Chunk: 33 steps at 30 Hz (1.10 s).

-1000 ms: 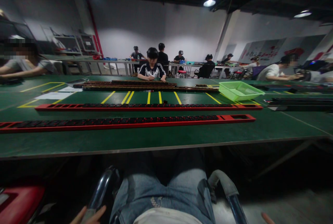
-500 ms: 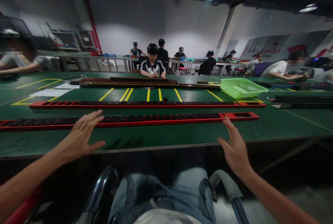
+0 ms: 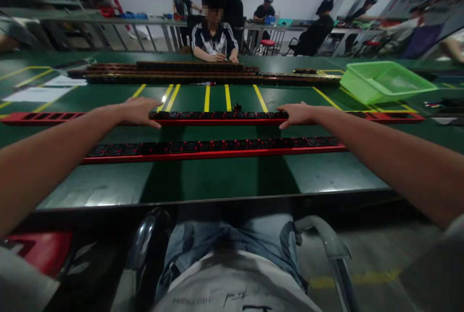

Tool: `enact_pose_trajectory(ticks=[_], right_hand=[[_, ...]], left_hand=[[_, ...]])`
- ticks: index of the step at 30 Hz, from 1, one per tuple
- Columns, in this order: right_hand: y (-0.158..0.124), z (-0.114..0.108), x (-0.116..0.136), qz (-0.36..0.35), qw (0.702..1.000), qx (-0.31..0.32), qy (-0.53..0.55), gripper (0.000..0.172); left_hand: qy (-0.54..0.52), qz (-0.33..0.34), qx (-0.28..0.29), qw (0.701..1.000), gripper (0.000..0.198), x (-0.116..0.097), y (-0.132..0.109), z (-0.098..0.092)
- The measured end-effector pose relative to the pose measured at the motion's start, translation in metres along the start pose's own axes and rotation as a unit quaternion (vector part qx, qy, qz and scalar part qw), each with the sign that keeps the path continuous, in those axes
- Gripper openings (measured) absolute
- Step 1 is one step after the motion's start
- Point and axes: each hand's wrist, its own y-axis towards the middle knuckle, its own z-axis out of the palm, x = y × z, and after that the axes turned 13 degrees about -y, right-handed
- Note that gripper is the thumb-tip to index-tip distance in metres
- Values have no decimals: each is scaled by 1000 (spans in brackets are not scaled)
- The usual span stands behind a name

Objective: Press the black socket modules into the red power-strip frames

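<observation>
Two long red rails, each filled with a row of black square socket-like pieces, lie side by side across the table. My left hand (image 3: 137, 110) is on the far red rail (image 3: 221, 122), left of its middle, with fingers over the back edge and thumb at the front. On the same rail, right of its middle, my right hand (image 3: 297, 112) has a like grip, thumb toward me. Closer to me lies the near red rail (image 3: 213, 156), partly covered by my forearms. A small black piece (image 3: 237, 107) stands at the far rail's back edge.
Behind the far rail lies a stack of long dark bars (image 3: 166, 72) with a red-handled tool (image 3: 208, 83) before it. A green plastic basket (image 3: 384, 82) stands back right, papers (image 3: 39, 94) back left. A co-worker (image 3: 213, 36) sits opposite. Chair arms flank my legs.
Both hands have moved forward, from open above the table's front part to the far rail, closing on it. The view has tilted down and come nearer.
</observation>
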Motion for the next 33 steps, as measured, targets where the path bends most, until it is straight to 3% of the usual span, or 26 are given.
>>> enact_pose_trajectory(ticks=[3, 7, 13, 18, 24, 30, 33], right_hand=[[12, 10, -1, -14, 1000, 23, 15, 56], [21, 18, -5, -16, 1000, 7, 21, 59], [-3, 11, -3, -67, 997, -15, -29, 59], [-36, 4, 9, -126, 991, -18, -37, 53], [-32, 13, 14, -126, 991, -18, -44, 55], [-25, 17, 11, -152, 988, -24, -23, 53], [-44, 12, 20, -158, 982, -102, -17, 48]], left_hand=[[-41, 3, 47, 998, 36, 6, 10, 17], [-91, 7, 57, 994, 34, 14, 13, 25], [-52, -19, 115, 992, 44, 28, 1, 16], [-24, -90, 253, 963, 55, 49, -15, 7], [-21, -114, 311, 943, 63, 54, -33, 8], [-13, -110, 338, 935, 60, 51, -27, 11], [-40, -107, 292, 950, 62, 40, -36, 2]])
